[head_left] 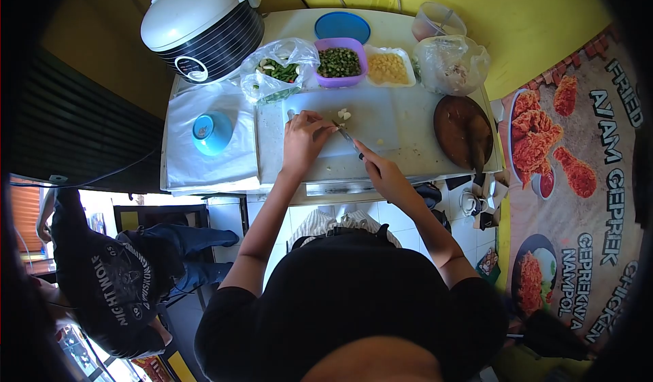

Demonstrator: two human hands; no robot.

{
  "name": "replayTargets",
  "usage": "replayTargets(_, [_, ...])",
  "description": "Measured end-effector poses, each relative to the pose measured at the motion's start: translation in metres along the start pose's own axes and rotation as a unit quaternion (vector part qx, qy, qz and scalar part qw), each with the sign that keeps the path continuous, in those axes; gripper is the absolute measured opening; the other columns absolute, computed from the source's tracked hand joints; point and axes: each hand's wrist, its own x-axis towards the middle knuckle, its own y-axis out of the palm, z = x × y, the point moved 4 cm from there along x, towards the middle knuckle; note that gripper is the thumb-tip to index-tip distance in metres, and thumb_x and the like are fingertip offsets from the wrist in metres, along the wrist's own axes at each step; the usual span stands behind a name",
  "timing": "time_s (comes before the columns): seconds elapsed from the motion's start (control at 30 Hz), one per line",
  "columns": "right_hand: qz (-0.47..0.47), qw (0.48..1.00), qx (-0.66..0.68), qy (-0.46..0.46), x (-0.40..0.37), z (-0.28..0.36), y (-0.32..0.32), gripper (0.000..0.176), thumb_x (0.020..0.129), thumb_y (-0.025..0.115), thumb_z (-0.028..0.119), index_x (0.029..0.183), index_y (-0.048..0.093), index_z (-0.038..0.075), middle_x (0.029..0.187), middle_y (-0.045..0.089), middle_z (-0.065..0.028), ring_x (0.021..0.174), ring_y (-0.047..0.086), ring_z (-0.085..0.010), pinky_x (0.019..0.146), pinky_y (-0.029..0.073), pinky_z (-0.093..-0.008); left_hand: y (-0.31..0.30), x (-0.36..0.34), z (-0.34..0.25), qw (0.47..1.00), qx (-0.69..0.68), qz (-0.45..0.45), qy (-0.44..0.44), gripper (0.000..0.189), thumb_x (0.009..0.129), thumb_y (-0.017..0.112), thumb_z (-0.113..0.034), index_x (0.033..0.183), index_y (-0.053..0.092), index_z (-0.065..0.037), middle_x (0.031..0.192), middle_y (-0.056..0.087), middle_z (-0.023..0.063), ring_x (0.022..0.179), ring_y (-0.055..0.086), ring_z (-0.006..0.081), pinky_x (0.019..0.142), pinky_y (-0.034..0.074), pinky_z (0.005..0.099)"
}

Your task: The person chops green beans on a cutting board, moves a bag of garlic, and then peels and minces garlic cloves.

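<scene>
1. The right hand point(381, 172) is closed around the handle of a small knife point(345, 136), whose blade points far and left over the translucent cutting board point(377, 105).
2. The left hand point(307, 135) has its fingers bent, thumb and forefinger drawn close together right by the blade tip; whatever they pinch is too small to make out.
3. White pieces, probably peeled garlic cloves point(344, 114), lie on the board just beyond the blade. Smaller scraps are scattered near them.
4. The chief risk is a cut: with the left fingertips so close to the edge, a slip on a small, smooth clove could carry the blade into the thumb or forefinger.
5. Loose cloves could roll or be brushed aside if the knife or a knuckle sweeps far, since nothing on the board hems them in.
6. On the far side, the purple tub point(340, 81) of chopped greens and the white tray point(392, 83) of yellow pieces look uncovered, so flicked peel might land in them.
7. At right, the pestle point(480, 141) lies across the mortar point(450, 127), its handle reaching the counter's point(415, 169) near edge; a careless elbow could knock it.
</scene>
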Motion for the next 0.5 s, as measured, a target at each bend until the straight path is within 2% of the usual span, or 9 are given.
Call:
replayTargets(0.17, [-0.022,0.998,0.049,-0.014,0.000,-0.012,0.007,0.051,0.100,0.045,0.009,0.149,0.035,0.020,0.078,0.057,-0.0129,0.060,0.049,-0.0129,0.063,0.044,-0.0283,0.005,-0.005,-0.004,0.999,0.001,-0.028,0.020,0.011,0.078,0.075,-0.022,0.082,0.074,-0.011,0.093,0.060,0.0039,0.092,0.058,0.0222,0.086,0.042,0.0391])
replayTargets(0.23, [-0.034,0.996,0.075,-0.021,-0.002,-0.012,0.010,0.052,0.100,0.045,0.009,0.149,0.035,0.020,0.079,0.058,-0.0127,0.060,0.049,-0.0124,0.062,0.044,-0.0280,0.007,-0.008,-0.005,0.999,-0.005,-0.038,-0.014,0.011,0.076,0.075,-0.020,0.078,0.072,-0.009,0.091,0.060,0.0041,0.090,0.058,0.0224,0.085,0.041,0.0388])
replayTargets(0.5, [-0.044,0.996,0.067,-0.026,-0.005,-0.008,0.011,0.054,0.099,0.044,0.008,0.150,0.032,0.019,0.079,0.058,-0.0135,0.061,0.048,-0.0122,0.063,0.043,-0.0275,0.012,-0.013,-0.014,0.995,-0.023,-0.083,-0.041,0.012,0.073,0.076,-0.019,0.075,0.070,-0.009,0.090,0.060,0.0039,0.088,0.056,0.0232,0.083,0.039,0.0376])
